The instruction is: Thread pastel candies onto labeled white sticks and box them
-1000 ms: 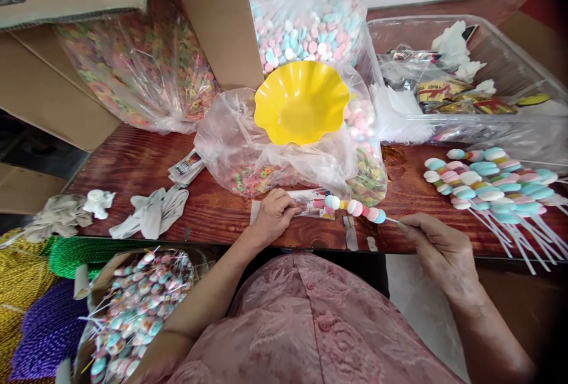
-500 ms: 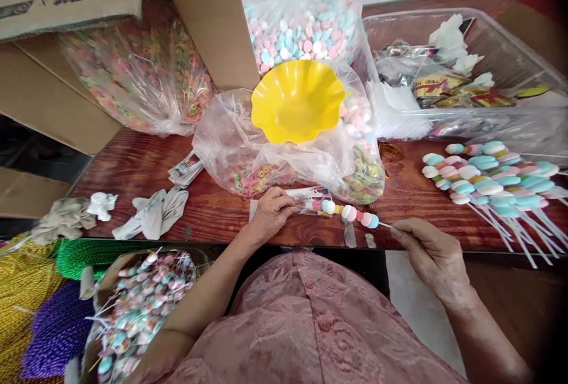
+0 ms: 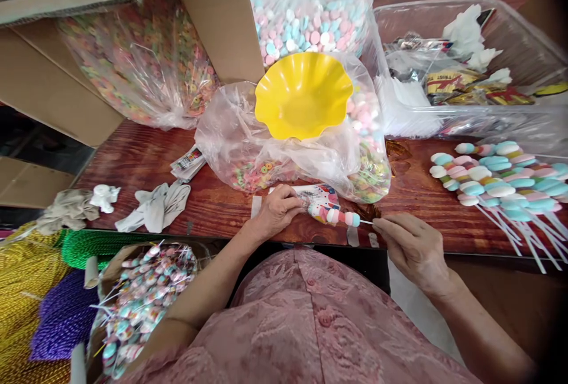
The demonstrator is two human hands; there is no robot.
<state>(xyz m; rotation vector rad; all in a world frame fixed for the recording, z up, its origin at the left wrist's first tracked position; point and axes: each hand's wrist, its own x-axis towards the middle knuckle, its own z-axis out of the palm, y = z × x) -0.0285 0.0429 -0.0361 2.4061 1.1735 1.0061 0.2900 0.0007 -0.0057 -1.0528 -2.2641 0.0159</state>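
Observation:
My left hand [image 3: 276, 213] is closed on the mouth of a small printed plastic wrapper [image 3: 320, 197] lying on the wooden table [image 3: 213, 206]. My right hand [image 3: 410, 247] pinches the white stick of a candy skewer [image 3: 339, 216] strung with pink, white and blue discs. The skewer's tip sits partly inside the wrapper. A pile of finished bare skewers [image 3: 497, 180] lies to the right of my right hand.
A yellow scalloped bowl [image 3: 303, 94] rests on a clear bag of candy [image 3: 248, 147]. Behind stand a bag of pastel discs [image 3: 310, 17], a cardboard box [image 3: 213, 11] and a clear bin [image 3: 532, 123]. A box of wrapped skewers [image 3: 146, 289] sits lower left, beside crumpled gloves [image 3: 155, 209].
My right hand has pushed the candy skewer leftward, and its tip has gone into the wrapper that my left hand holds. The left hand has stayed put.

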